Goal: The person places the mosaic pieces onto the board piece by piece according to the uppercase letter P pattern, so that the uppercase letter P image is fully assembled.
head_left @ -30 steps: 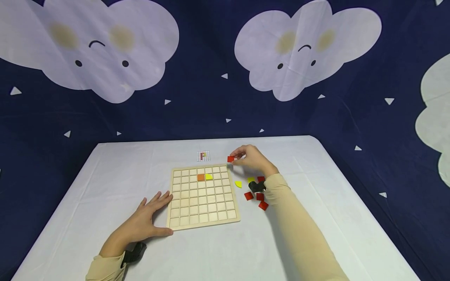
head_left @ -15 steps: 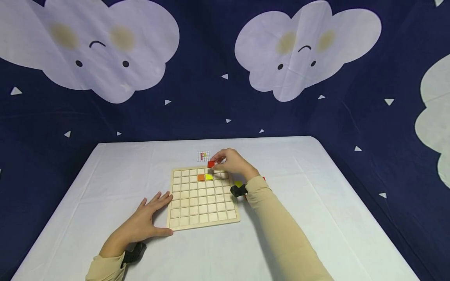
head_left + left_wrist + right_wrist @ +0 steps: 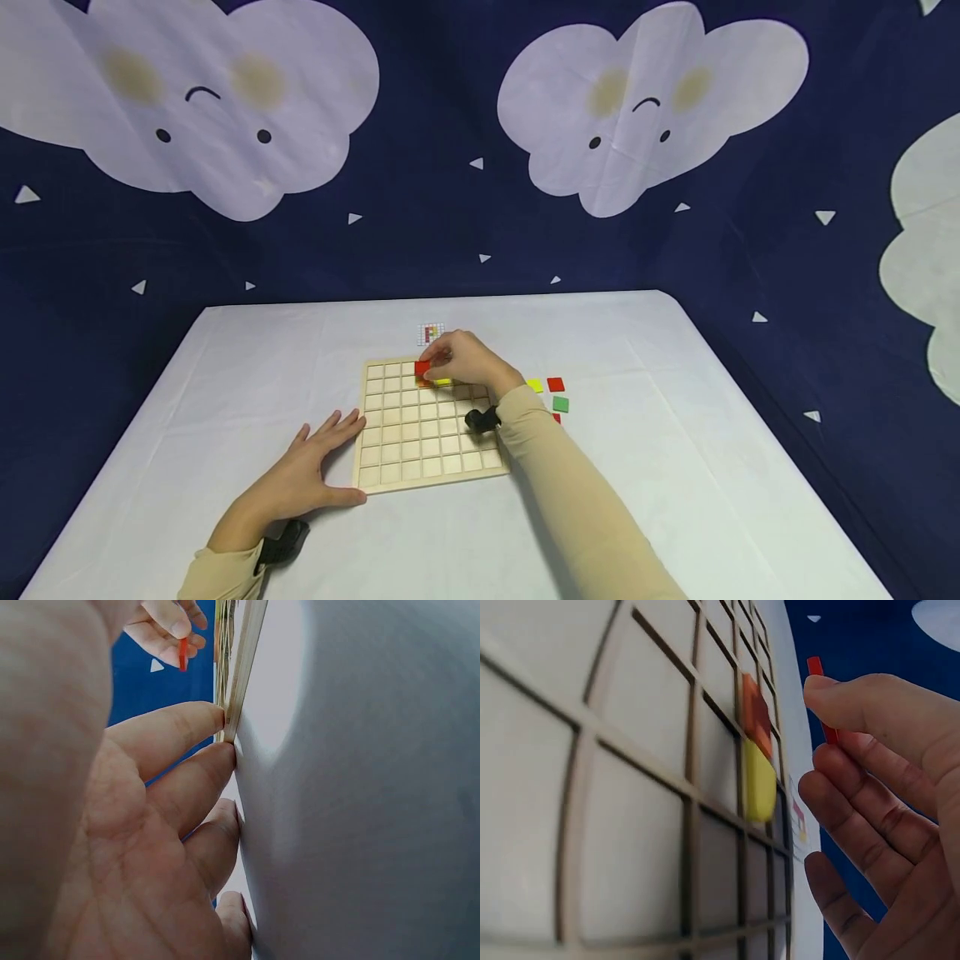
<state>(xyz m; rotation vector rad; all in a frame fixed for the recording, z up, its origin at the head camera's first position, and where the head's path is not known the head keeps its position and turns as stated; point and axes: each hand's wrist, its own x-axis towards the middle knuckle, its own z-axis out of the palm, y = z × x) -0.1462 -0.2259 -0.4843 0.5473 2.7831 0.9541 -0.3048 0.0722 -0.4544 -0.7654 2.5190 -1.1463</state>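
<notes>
Between thumb and fingers, my right hand point(image 3: 474, 360) pinches a red square tile point(image 3: 422, 367) just over the board's far rows. In the right wrist view the tile point(image 3: 814, 666) is seen edge-on, apart from the board. The wooden grid board point(image 3: 390, 454) lies flat on the table. An orange square tile point(image 3: 756, 716) and a yellow tile with a rounded corner point(image 3: 760, 784) sit side by side in its cells, partly hidden in the head view. My left hand point(image 3: 300, 477) is spread, its fingertips and thumb touching the board's left side and near-left corner.
Loose tiles lie right of the board: a yellow one point(image 3: 534, 385), a red one point(image 3: 555, 384), a green one point(image 3: 560, 404) and another red one partly behind the right forearm. Beyond the board lies a small printed grid card point(image 3: 431, 333). A dark cloud-patterned cloth point(image 3: 450, 242) hangs behind.
My right hand has carried the red tile leftward from beyond the board's far-right corner to above its far rows. A green tile has come into sight. The left hand keeps its place.
</notes>
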